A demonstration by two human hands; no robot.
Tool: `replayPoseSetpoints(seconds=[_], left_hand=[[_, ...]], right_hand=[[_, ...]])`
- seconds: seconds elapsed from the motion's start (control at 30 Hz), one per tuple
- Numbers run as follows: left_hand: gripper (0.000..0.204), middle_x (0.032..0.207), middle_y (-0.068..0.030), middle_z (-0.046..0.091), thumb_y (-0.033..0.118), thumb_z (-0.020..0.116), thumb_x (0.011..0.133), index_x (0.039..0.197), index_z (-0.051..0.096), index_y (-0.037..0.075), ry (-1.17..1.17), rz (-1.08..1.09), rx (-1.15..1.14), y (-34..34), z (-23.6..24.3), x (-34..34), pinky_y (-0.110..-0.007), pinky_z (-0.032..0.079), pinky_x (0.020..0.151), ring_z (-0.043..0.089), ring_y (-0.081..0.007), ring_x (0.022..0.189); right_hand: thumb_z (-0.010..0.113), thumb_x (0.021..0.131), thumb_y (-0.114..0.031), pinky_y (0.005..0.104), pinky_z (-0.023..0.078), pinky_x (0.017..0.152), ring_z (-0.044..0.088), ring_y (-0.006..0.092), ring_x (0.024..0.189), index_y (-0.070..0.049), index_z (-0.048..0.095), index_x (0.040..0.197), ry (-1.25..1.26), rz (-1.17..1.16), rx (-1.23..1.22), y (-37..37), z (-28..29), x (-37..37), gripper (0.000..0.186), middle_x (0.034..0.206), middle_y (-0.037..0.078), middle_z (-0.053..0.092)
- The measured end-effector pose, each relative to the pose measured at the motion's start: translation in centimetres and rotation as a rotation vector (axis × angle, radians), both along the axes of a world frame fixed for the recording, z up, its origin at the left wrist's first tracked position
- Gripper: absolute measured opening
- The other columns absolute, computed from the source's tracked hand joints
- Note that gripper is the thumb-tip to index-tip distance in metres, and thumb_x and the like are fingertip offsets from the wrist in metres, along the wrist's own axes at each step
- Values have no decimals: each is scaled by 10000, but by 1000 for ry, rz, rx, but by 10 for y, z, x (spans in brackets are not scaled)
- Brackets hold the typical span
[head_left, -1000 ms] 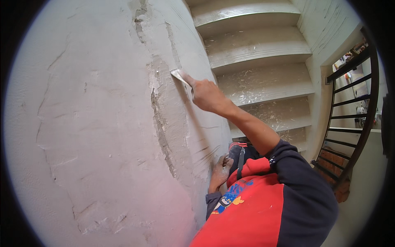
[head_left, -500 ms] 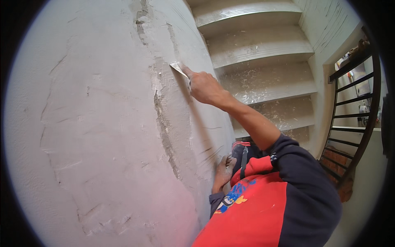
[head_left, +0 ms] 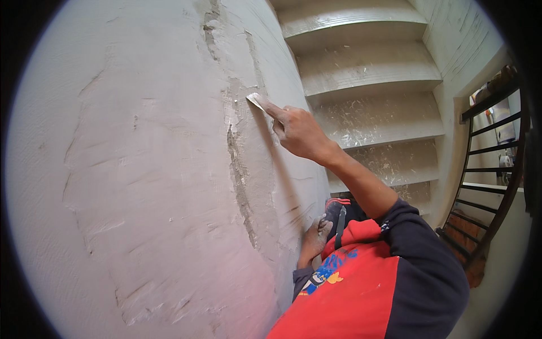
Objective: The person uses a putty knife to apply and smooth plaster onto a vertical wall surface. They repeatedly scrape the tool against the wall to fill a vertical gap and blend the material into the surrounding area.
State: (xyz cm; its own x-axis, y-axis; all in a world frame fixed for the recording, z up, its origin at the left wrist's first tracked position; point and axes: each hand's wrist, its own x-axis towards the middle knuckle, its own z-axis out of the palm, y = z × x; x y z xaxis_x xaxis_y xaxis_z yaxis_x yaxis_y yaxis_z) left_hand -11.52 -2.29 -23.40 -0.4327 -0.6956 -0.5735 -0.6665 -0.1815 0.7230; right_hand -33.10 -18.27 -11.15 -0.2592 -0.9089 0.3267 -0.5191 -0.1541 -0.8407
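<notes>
My right hand [head_left: 302, 133] grips a putty knife [head_left: 256, 102], its index finger stretched along the tool. The blade's edge rests against the pale plastered wall [head_left: 152, 186], just right of a long rough crack [head_left: 240, 189] that runs down the plaster. Down by my body, my left hand [head_left: 317, 233] is closed near my thigh, close to the wall. Its fingers are curled, and whatever they may hold is hidden. Beside it, a grey strip [head_left: 341, 227] hangs over my dark trousers.
Concrete stairs [head_left: 372, 62] rise to the right of the wall, with pale flakes scattered on the treads. A dark metal railing [head_left: 491, 150] stands at the far right, with bricks [head_left: 466, 231] behind its lower bars.
The view has shifted, so wall and stairs sit further right and slightly lower. The putty knife stays at nearly the same patch of wall, still in my right hand.
</notes>
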Motion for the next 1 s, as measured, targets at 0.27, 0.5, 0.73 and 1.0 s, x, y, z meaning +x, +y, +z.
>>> replayPoseSetpoints(seconds=[0.27,0.5,0.73,1.0], left_hand=[[483,1103,-218,631,306,584,918,1278,479,1,20,-14,-37,0,-9,6,-350,471,888,627,-273,1021],[457,1088,-208,641,290,563,926,1269,494,-4,-26,-90,-58,-5,5,5,-348,466,886,624,-276,1017],[454,1053,-215,638,239,586,909,1240,497,-60,29,16,36,0,-10,3,-338,459,862,614,-244,966],[434,1040,-206,624,310,533,923,1233,509,6,-37,-221,-187,-15,-57,30,-372,456,828,604,-306,950]], right_hand=[[475,806,-61,489,482,651,615,414,684,-149,417,1382,-49,-31,66,-11,9,0,585,758,250,628],[595,660,-62,457,508,630,622,401,676,14,636,836,-3,26,110,-18,0,-4,197,716,232,621],[495,783,-110,516,476,656,586,481,665,173,287,1219,-240,1,118,-2,15,0,560,649,296,584],[516,824,-140,482,465,746,597,441,748,-20,370,1277,-221,129,-13,11,7,-4,491,776,258,610]])
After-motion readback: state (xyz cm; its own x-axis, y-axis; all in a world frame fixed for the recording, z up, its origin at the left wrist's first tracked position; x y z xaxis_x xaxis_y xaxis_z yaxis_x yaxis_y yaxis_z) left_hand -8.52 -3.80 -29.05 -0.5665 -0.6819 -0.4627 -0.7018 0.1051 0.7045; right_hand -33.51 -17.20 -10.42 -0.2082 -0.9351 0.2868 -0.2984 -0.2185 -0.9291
